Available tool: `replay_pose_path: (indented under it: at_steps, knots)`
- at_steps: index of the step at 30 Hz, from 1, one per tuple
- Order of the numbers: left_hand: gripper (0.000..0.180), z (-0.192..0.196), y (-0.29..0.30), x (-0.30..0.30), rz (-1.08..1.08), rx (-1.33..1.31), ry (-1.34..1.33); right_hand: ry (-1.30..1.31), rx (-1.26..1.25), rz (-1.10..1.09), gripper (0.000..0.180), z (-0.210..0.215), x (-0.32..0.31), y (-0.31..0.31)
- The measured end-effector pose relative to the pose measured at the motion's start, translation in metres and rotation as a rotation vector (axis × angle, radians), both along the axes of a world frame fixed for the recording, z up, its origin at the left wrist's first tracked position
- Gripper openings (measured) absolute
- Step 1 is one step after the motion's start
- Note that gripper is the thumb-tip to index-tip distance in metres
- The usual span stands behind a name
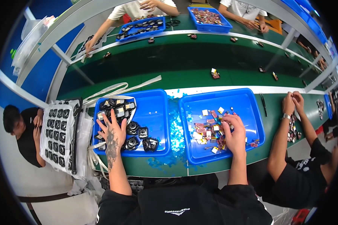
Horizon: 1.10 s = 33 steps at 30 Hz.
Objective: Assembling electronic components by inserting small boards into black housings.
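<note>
My left hand (pixel 114 134), tattooed on its back, is spread with fingers apart over black camera-like housings (pixel 132 127) in the left blue tray (pixel 159 123). It touches or hovers just above them; I cannot tell which. Some housings under its fingertips carry pale square pieces. In the right blue tray (pixel 253 107), my right hand (pixel 236 134) bends over a heap of small reddish circuit boards (pixel 202 129) with yellow and white parts. Thumb and fingertips come close together at the heap's right side. What lies between them is too small to make out.
Blue film scraps (pixel 176 127) lie between the trays. Left stands a white tray of round black parts (pixel 57 137); white strips (pixel 116 88) trail nearby. Tweezers (pixel 264 105) rest right of the trays. Single boards (pixel 215 73) lie on the green surface beyond. Co-workers sit across and beside me.
</note>
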State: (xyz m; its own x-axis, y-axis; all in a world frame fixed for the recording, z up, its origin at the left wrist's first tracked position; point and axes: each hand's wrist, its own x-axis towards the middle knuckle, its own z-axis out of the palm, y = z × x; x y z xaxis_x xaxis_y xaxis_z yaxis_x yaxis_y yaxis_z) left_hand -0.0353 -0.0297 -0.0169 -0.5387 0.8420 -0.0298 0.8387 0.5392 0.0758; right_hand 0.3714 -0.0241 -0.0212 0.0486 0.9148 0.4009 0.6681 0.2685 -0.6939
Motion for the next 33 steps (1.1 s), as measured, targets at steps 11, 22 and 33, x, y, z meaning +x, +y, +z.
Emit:
replay_pose_path:
  at_steps: [11, 22, 33]
  knots:
    - [0.062, 0.01, -0.034, 0.039, -0.322, 0.097, -0.012, 0.061, -0.073, 0.052, 0.013, 0.0, 0.005, -0.004]
    - [0.027, 0.023, 0.028, -0.012, -0.567, 0.489, 0.215, 0.076, -0.081, 0.059, 0.013, 0.004, -0.003, 0.0]
    - [0.014, 0.071, 0.018, -0.04, -0.543, 0.864, 0.177, 0.121, -0.177, 0.084, 0.016, 0.009, -0.005, -0.005]
